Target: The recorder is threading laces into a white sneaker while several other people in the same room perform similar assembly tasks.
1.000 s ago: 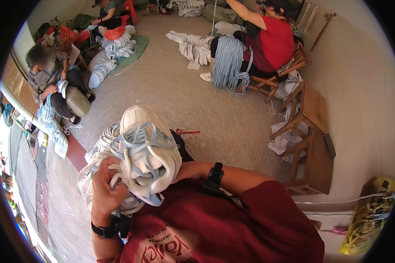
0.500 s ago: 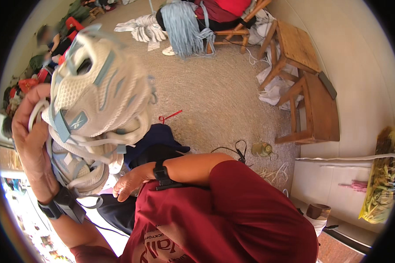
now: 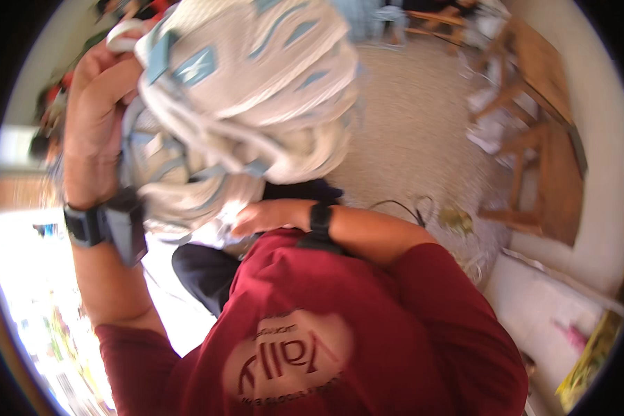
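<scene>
A large bundle of white and pale-blue mesh shoe uppers (image 3: 256, 83), stacked and bound with white straps, fills the upper middle of the head view. My left hand (image 3: 104, 93) is closed at the bundle's left side, its fingers wrapped round a white strap loop. Below the bundle, my right hand (image 3: 260, 216) reaches left across my front, a dark band on its wrist. Its fingers are pressed together beside the lowest uppers, and glare and blur hide what they grip. My dark trousers (image 3: 204, 270) show underneath.
Wooden stools (image 3: 544, 173) stand along the wall at right, with white cloth (image 3: 492, 128) by their legs. A greenish jar (image 3: 455, 219) and a black cord (image 3: 423, 211) lie on the floor (image 3: 409, 125). Other people sit at the far left, blurred.
The bundle and my left hand have shifted up and right in the view, and the uppers look larger. My right hand appears higher and farther right. The whole view has swung.
</scene>
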A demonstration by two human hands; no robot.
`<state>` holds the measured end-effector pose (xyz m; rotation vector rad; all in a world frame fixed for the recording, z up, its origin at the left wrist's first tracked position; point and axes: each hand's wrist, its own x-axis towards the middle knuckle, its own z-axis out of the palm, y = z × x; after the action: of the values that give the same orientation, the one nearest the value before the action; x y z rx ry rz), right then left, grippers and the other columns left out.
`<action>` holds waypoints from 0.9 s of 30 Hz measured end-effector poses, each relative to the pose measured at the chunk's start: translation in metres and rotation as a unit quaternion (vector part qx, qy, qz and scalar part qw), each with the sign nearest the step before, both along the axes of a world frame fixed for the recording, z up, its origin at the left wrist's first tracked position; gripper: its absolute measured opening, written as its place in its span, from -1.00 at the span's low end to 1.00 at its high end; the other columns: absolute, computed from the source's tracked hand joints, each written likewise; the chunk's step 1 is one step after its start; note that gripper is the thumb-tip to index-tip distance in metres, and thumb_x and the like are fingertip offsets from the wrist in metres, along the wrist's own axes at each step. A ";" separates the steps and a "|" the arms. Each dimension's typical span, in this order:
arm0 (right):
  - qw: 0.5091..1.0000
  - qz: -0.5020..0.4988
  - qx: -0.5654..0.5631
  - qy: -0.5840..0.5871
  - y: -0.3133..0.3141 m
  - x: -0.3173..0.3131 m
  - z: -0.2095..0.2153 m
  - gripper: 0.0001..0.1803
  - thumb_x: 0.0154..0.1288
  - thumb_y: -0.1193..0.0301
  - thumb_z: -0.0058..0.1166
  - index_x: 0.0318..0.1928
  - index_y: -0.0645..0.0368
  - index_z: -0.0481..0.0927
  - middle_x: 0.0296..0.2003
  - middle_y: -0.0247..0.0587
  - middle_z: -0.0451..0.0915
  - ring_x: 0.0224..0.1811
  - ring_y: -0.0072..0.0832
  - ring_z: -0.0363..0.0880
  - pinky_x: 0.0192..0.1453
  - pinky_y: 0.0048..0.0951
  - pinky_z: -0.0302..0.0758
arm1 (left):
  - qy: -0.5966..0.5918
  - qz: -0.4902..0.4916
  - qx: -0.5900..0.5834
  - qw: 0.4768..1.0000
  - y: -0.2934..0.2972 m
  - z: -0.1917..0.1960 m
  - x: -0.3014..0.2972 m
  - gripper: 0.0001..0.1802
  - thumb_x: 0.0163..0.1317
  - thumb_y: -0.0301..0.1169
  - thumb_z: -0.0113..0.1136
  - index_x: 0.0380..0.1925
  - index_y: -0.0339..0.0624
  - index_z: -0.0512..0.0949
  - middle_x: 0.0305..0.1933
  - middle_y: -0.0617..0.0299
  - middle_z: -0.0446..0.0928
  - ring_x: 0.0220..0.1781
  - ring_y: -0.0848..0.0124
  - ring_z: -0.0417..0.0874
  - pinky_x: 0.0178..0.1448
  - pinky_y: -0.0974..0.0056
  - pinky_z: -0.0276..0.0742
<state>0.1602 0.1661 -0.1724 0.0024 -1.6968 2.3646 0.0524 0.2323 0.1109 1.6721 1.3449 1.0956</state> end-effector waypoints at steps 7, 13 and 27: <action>0.992 -0.053 -0.038 -0.110 -0.008 -0.072 0.000 -0.39 0.26 -0.03 -0.01 -0.07 0.35 0.55 -0.15 -0.22 0.58 -0.07 -0.56 0.44 0.07 -0.51 0.33 | -0.081 0.079 0.116 0.987 -0.096 0.032 -0.113 -0.74 0.04 -0.54 0.10 -0.20 -0.30 0.49 -0.43 0.35 0.50 -0.53 0.65 0.37 -0.41 0.59 0.27; 0.995 -0.004 0.096 -0.006 -0.018 -0.170 0.060 -0.38 0.18 -0.06 0.05 -0.23 0.38 0.59 -0.43 -0.18 0.58 -0.39 -0.56 0.45 -0.27 -0.48 0.40 | 0.071 0.139 0.329 0.931 -0.189 0.089 -0.119 -0.75 0.16 -0.44 0.15 -0.15 -0.29 0.54 -0.31 0.19 0.60 -0.33 0.48 0.58 -0.15 0.49 0.46; 0.852 -0.223 0.414 0.231 -0.097 -0.130 0.192 -0.36 0.16 0.01 0.07 0.16 0.11 0.33 0.07 -0.22 0.39 0.15 -0.40 0.29 0.28 -0.32 0.16 | -0.013 0.312 0.110 0.944 -0.283 0.029 -0.118 -0.61 -0.10 -0.65 -0.04 -0.17 -0.40 0.50 -0.63 0.44 0.31 -0.64 0.67 0.26 -0.55 0.55 0.12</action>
<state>0.0300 0.0689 0.0196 0.2672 -2.0152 1.0616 -0.0654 -0.0504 0.1394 1.3932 1.8549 1.6693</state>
